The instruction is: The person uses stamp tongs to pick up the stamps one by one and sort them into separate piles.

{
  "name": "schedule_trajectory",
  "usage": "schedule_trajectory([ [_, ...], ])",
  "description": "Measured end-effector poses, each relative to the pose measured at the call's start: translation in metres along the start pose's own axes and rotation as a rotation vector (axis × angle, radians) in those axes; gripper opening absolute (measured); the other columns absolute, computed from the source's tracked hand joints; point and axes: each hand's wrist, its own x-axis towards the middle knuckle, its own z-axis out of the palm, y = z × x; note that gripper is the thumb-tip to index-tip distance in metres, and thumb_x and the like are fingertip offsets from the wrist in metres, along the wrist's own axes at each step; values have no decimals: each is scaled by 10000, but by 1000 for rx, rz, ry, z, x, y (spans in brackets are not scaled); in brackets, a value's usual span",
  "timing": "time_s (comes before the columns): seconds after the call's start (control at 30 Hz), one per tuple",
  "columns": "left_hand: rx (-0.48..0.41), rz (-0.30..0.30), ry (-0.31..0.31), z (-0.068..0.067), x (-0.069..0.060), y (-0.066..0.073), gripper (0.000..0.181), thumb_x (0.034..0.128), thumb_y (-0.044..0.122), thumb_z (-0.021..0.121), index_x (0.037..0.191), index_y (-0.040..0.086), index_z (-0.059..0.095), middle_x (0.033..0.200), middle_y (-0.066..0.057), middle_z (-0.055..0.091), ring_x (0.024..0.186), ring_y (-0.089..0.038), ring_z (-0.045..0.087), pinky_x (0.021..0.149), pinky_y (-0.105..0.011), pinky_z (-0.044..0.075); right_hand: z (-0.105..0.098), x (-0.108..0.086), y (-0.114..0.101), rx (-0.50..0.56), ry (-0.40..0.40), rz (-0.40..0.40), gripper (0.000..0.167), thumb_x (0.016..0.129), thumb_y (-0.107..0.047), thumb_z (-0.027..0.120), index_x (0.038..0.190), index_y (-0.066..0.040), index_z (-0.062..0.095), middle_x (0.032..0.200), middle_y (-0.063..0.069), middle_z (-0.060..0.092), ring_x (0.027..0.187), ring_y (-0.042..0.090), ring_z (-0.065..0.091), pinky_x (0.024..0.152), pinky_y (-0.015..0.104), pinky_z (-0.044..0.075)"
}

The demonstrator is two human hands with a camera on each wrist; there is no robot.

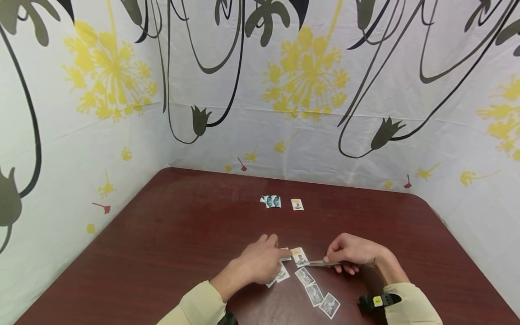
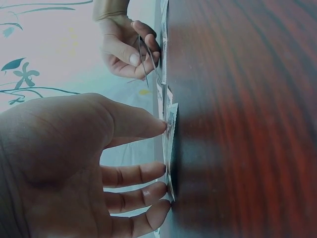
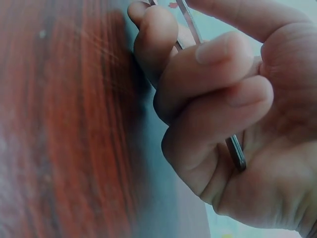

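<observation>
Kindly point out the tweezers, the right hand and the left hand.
Tweezers [image 1: 318,263]: head view, on the prongs.
Right hand [image 1: 359,249]: head view, back of hand.
Left hand [image 1: 259,262]: head view, back of hand.

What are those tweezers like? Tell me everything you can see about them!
The tweezers look like metal, greyish along the arms and darker at the back. Their two thin arms stand apart. The right hand grips them in its fingers, and their back end pokes out near the palm. They're held nearly level above the table, tips close to a small picture card; I can't tell whether they touch it.
</observation>
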Motion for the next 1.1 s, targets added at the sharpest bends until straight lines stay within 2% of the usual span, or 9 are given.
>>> schedule_trajectory([
  [0.23,10,-5,12,1,1,1,494,943,167,637,1367,415,693,1154,-28,579,960,-177,474,671,-287,464,-5,-3,1,9,14,1,375,1023,-205,663,868,136,684,645,-10,619,431,29,467,439,194,415],
  [0.43,33,-6,23,2,2,1,504,937,169,648,1370,424,687,1164,-38,591,959,-188,492,658,-296,472,-7,-5,2,-20,61,-13,376,1036,-200,647,847,122,688,658,22,605,433,50,459,439,210,416],
  [0.93,-1,-3,18,2,0,1,483,925,163,664,1343,405,695,1131,-24,585,943,-176,478,651,-297,458,-4,-2,3,-51,142,-7,328,1020,-212,677,859,73,701,671,22,589,442,75,405,442,241,368],
  [1.1,26,5,3,2,1,1,532,963,200,655,1429,455,617,1162,-40,589,950,-186,487,660,-310,477,-3,-1,3,-54,148,-2,335,1019,-221,680,857,71,701,669,20,588,441,70,403,444,239,367],
])
